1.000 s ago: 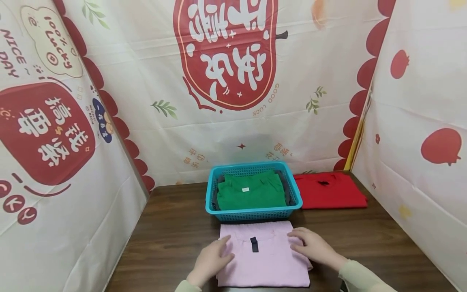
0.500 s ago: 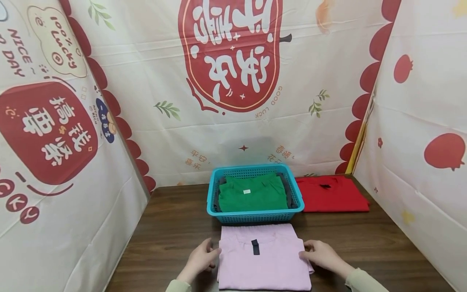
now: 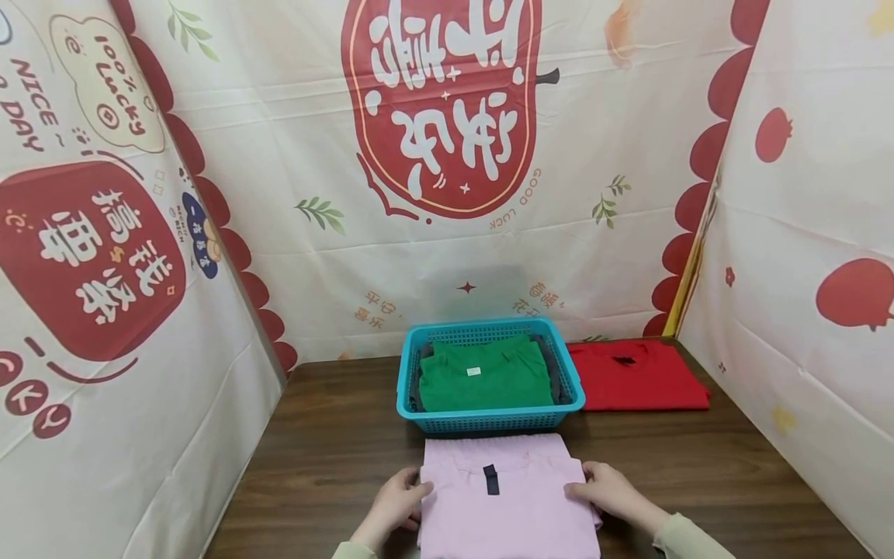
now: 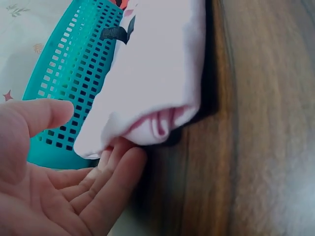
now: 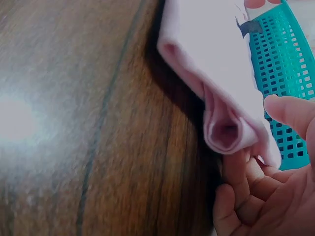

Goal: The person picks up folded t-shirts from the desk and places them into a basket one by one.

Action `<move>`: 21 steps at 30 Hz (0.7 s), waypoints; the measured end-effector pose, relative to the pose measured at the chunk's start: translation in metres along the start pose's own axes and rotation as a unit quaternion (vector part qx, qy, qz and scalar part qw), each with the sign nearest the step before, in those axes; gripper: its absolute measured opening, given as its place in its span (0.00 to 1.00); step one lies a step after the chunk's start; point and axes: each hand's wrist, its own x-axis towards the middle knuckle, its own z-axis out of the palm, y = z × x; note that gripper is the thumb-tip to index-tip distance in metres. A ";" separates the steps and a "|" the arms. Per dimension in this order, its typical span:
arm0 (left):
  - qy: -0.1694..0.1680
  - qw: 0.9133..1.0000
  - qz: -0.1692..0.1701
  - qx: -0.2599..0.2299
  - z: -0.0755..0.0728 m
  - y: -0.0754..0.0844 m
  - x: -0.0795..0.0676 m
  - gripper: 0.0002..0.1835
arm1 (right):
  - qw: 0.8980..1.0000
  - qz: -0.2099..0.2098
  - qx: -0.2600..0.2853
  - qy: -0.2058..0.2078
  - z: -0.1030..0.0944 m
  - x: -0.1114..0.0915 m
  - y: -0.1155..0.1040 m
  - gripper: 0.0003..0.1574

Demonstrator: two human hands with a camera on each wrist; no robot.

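A folded pale pink T-shirt (image 3: 506,505) with a black neck label lies on the wooden table in front of the basket. At its left side my left hand (image 3: 394,501) has the thumb over the edge and the fingers under it. The left wrist view shows those fingers (image 4: 118,182) tucked beneath the folded layers. On the opposite side my right hand (image 3: 615,493) grips the shirt's edge, thumb above. Its fingers (image 5: 241,182) reach under a rolled fold in the right wrist view. The undersides of the fingertips are hidden by the cloth.
Just behind the shirt stands a turquoise basket (image 3: 489,421) holding a folded green shirt (image 3: 489,380) over dark grey cloth. A folded red shirt (image 3: 642,380) lies to its right on the table (image 3: 314,442). Printed fabric walls (image 3: 447,248) enclose the back and both sides.
Both hands were over the shirt's top a second ago, then moved outward to its sides. Now the fingers are under the edges, thumbs over the cloth. Basket and red shirt stay put.
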 end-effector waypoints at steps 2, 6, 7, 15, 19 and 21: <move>-0.004 1.000 -0.004 -0.016 0.001 0.001 0.002 0.34 | 1.000 0.006 0.018 -0.006 0.000 0.000 -0.002 0.20; -0.019 0.999 -0.016 -0.048 0.002 0.001 0.006 0.35 | 0.998 0.015 0.051 -0.025 -0.002 0.000 -0.006 0.20; -0.023 0.998 -0.018 -0.053 0.003 0.001 0.008 0.35 | 0.998 0.014 0.056 -0.031 -0.002 0.000 -0.007 0.20; -0.059 0.994 -0.046 -0.084 0.011 -0.002 0.015 0.26 | 0.996 -0.003 0.074 -0.058 -0.002 0.002 -0.009 0.21; -0.069 0.991 -0.052 -0.107 0.016 -0.006 0.014 0.22 | 0.998 -0.004 0.053 -0.038 0.003 0.003 -0.009 0.22; -0.072 0.989 -0.049 -0.120 0.017 -0.007 0.013 0.21 | 0.998 -0.012 0.045 -0.029 0.005 0.004 -0.008 0.22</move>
